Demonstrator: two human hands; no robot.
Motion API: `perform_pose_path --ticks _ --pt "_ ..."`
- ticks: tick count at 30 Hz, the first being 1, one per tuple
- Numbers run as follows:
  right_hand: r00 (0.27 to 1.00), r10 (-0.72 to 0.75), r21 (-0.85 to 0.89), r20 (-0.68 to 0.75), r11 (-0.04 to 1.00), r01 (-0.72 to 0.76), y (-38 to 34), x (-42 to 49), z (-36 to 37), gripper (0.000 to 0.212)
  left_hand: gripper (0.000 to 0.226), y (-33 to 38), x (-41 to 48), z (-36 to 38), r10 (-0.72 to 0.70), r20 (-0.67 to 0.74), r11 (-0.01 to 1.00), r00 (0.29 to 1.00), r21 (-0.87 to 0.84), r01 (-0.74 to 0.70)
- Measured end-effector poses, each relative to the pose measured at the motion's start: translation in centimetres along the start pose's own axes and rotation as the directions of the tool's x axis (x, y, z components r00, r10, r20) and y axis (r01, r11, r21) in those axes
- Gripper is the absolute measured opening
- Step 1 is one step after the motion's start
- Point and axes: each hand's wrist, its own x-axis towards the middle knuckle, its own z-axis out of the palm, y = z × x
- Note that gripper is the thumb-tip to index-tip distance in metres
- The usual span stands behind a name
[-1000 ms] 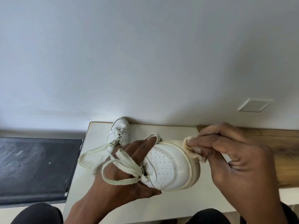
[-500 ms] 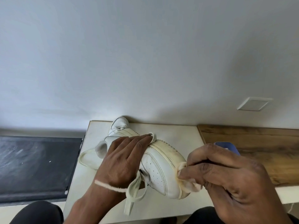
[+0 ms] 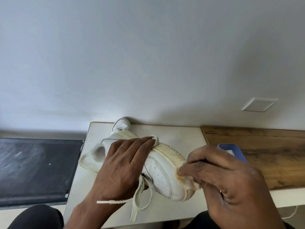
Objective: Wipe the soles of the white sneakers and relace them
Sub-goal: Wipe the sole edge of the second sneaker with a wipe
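A white sneaker (image 3: 162,175) lies tilted on its side on the white table (image 3: 181,138), its yellowed sole edge (image 3: 168,150) turned up and to the right. My left hand (image 3: 125,164) grips it across the upper, fingers reaching over to the sole. My right hand (image 3: 229,182) pinches a small stained wipe (image 3: 187,180) against the sole's edge near the toe. Loose laces (image 3: 140,195) hang from under my left hand toward the table's front edge. The second white sneaker (image 3: 122,124) stands by the wall, mostly hidden behind the first.
A blue container (image 3: 234,150) sits on the wooden surface (image 3: 264,154) right of the table, partly behind my right hand. A dark mat (image 3: 36,167) lies on the left. A white wall plate (image 3: 260,104) is on the wall. My dark-clothed knees (image 3: 36,217) are at the bottom.
My left hand rolled the sneaker onto its side, sole edge up. My right hand slid the wipe along the sole down toward the toe. The laces dropped off my left hand.
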Motion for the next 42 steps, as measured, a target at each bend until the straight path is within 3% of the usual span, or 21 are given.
perform_pose_path --ticks 3,10,12,15,17,20,23,25,26,27,29,30,32,35,36,38,41,42 --pt "0.999 -0.039 -0.035 0.035 0.999 0.040 -0.3 0.2 -0.2 0.022 0.093 -0.1 0.1 -0.1 -0.009 0.001 1.000 1.000 0.003 0.009" --pt "0.995 0.102 0.045 -0.017 0.994 -0.101 1.2 1.1 -0.5 0.023 0.098 0.5 0.3 -0.3 0.018 -0.036 1.000 0.999 -0.020 -0.019" --pt "0.998 0.068 0.035 0.015 0.997 -0.069 0.9 1.1 -0.6 0.024 0.087 0.5 0.2 -0.1 0.038 -0.057 0.999 0.998 -0.013 -0.039" --pt "0.992 -0.045 0.003 0.119 0.999 0.045 0.3 1.1 -0.7 0.029 0.038 1.0 0.3 -0.3 0.065 -0.097 0.997 0.993 -0.029 -0.068" --pt "0.975 -0.108 -0.013 0.193 0.994 0.113 0.4 1.1 -0.8 0.034 0.056 1.3 0.4 -0.5 0.063 -0.051 0.997 0.997 -0.032 -0.064" --pt "0.959 -0.054 0.056 0.277 0.998 0.040 1.1 1.4 -1.0 0.038 0.037 1.5 0.3 -0.2 0.101 -0.071 0.995 0.992 -0.003 -0.102" --pt "0.967 0.091 0.109 0.237 0.987 -0.120 2.1 1.6 -0.2 0.032 0.079 1.4 0.3 0.1 0.095 -0.019 0.995 0.995 0.006 -0.095" --pt "0.957 0.203 0.205 0.207 0.948 -0.245 2.4 1.6 0.4 0.025 0.086 1.5 0.3 0.0 0.084 0.020 0.996 0.996 -0.022 -0.084" --pt "0.940 0.273 0.325 0.206 0.886 -0.329 2.5 1.6 0.3 0.020 0.086 1.5 0.3 0.0 0.077 0.022 0.996 0.997 -0.039 -0.076" --pt "0.910 0.353 0.508 0.219 0.755 -0.415 2.5 1.5 0.1 0.009 0.086 1.4 0.3 -0.1 0.070 0.026 0.996 0.997 -0.055 -0.068" --pt "0.792 0.545 0.770 0.274 0.370 -0.521 3.1 0.8 -0.3 0.022 0.081 1.2 0.5 -0.3 0.060 0.022 0.996 0.998 -0.062 -0.059" --pt "0.709 0.617 0.821 0.340 0.172 -0.544 3.8 0.0 -0.1 0.024 0.077 1.2 0.4 -0.4 0.057 0.017 0.997 0.998 -0.059 -0.056" --pt "0.553 0.653 0.799 0.516 -0.136 -0.585 4.6 -1.4 0.9 0.018 0.073 1.1 0.5 -0.6 0.054 0.006 0.997 0.999 -0.062 -0.053" --pt "0.311 0.449 0.527 0.838 -0.514 -0.677 5.2 -3.6 3.7 0.035 0.081 1.0 0.5 -0.9 0.055 0.008 0.997 0.998 -0.059 -0.055" --pt "0.267 0.360 0.438 0.894 -0.577 -0.690 5.1 -4.1 4.4 0.045 0.082 1.0 0.5 -0.9 0.065 0.014 0.996 0.998 -0.055 -0.064" --pt "0.262 0.231 0.349 0.937 -0.600 -0.720 5.0 -4.5 5.1 0.057 0.080 1.2 0.4 -0.6 0.100 0.029 0.994 0.995 -0.042 -0.098" --pt "0.383 0.056 0.359 0.922 -0.492 -0.793 5.3 -3.7 4.7 0.042 0.063 1.4 0.2 -0.1 0.129 0.062 0.992 0.990 -0.017 -0.129" --pt "0.389 0.036 0.358 0.921 -0.475 -0.804 5.3 -3.3 4.3 0.043 0.063 1.4 0.2 0.1 0.127 0.068 0.992 0.990 -0.007 -0.127"
